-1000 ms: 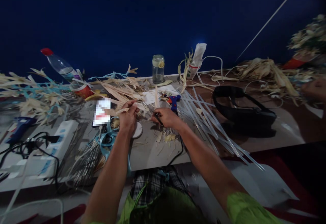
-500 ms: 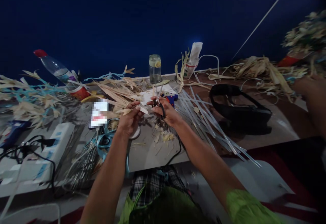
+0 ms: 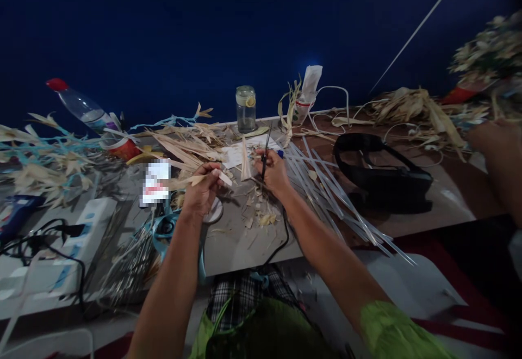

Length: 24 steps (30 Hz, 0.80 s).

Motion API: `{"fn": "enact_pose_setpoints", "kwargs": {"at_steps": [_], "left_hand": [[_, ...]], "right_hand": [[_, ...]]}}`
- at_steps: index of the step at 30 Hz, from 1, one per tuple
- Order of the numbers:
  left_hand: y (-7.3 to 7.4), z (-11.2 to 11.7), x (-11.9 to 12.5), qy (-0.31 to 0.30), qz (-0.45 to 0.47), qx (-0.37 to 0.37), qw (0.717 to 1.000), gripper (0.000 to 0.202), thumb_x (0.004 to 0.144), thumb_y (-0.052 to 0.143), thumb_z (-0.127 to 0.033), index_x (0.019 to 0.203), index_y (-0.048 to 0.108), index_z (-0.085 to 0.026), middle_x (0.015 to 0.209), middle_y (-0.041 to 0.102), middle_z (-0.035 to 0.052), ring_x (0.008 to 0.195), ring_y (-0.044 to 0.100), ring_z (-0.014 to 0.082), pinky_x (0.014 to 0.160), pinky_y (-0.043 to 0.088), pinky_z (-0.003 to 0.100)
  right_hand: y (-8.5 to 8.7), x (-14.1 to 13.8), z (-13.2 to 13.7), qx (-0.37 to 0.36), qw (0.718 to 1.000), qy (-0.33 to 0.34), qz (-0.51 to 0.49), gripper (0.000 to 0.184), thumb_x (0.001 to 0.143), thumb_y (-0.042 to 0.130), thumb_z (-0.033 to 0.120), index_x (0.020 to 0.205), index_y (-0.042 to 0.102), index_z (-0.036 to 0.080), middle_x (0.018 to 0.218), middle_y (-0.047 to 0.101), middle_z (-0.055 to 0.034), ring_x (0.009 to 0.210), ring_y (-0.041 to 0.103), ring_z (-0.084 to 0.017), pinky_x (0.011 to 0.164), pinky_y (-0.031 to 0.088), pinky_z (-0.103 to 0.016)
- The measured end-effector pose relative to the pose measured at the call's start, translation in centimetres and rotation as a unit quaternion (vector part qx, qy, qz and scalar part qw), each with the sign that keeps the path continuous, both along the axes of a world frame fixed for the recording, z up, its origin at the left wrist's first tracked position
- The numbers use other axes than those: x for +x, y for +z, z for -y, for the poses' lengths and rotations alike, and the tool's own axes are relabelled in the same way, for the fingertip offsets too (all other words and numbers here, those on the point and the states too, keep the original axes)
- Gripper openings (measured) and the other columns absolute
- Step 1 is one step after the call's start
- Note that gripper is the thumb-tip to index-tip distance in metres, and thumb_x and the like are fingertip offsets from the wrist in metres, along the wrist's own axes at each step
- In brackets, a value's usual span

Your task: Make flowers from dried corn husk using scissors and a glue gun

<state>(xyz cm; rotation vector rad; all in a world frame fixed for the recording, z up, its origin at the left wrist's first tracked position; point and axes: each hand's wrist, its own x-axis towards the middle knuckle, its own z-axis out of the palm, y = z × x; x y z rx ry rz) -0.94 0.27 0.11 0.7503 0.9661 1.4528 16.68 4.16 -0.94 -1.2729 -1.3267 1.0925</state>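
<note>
My left hand is closed, thumb against fingers, pinching a pale dried husk strip that juts to the right. In my right hand are black-handled scissors, their blades pointing up and away from me. Between the hands, left of the scissors, a fan-shaped husk piece stands out; I cannot tell whether my right fingers touch it. Small husk scraps lie on the table below the hands. Behind the left hand, long husk strips are heaped.
Clear rods and a black strapped headset lie right. A glass jar and a white cup stand at the back. Left are a phone, wires and a power strip. Another person's hand shows far right.
My hands have moved apart: the right a little to the right with the scissors, which turned more upright, the left slightly leftward. The fan-shaped husk piece now shows between them.
</note>
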Motion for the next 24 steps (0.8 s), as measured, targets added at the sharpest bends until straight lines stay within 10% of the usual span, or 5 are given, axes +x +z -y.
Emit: {"fn": "enact_pose_setpoints", "kwargs": {"at_steps": [4, 14, 24], "left_hand": [[-0.4, -0.5, 0.3, 0.077, -0.039, -0.012, 0.996, 0.028, 0.058, 0.075, -0.022, 0.081, 0.061, -0.016, 0.062, 0.057, -0.0030, 0.049, 0.052, 0.0052, 0.045, 0.041, 0.015], [-1.0, -1.1, 0.2, 0.167, -0.019, 0.007, 0.986, 0.030, 0.058, 0.074, -0.026, 0.075, 0.052, -0.017, 0.053, 0.052, -0.0060, 0.047, 0.052, 0.0047, 0.053, 0.045, 0.017], [-1.4, -1.2, -0.2, 0.188, -0.079, 0.009, 0.979, 0.025, 0.061, 0.071, -0.026, 0.078, 0.055, -0.016, 0.060, 0.056, -0.0032, 0.050, 0.054, 0.0057, 0.051, 0.043, 0.017]], "right_hand": [[0.1, -0.2, 0.5, 0.038, 0.997, 0.060, 0.041, 0.058, 0.066, 0.063, 0.041, 0.117, 0.048, 0.018, 0.104, 0.057, -0.0068, 0.066, 0.051, -0.010, 0.060, 0.042, -0.023], [0.8, -0.2, 1.7, 0.001, 0.957, 0.262, 0.125, 0.046, 0.062, 0.068, 0.047, 0.092, 0.064, 0.012, 0.065, 0.054, 0.0008, 0.060, 0.047, -0.009, 0.058, 0.036, -0.021], [1.1, 0.5, 1.6, 0.012, 0.926, 0.301, 0.228, 0.044, 0.064, 0.066, 0.051, 0.087, 0.067, 0.014, 0.069, 0.059, -0.0006, 0.065, 0.050, -0.011, 0.056, 0.032, -0.020]]}}
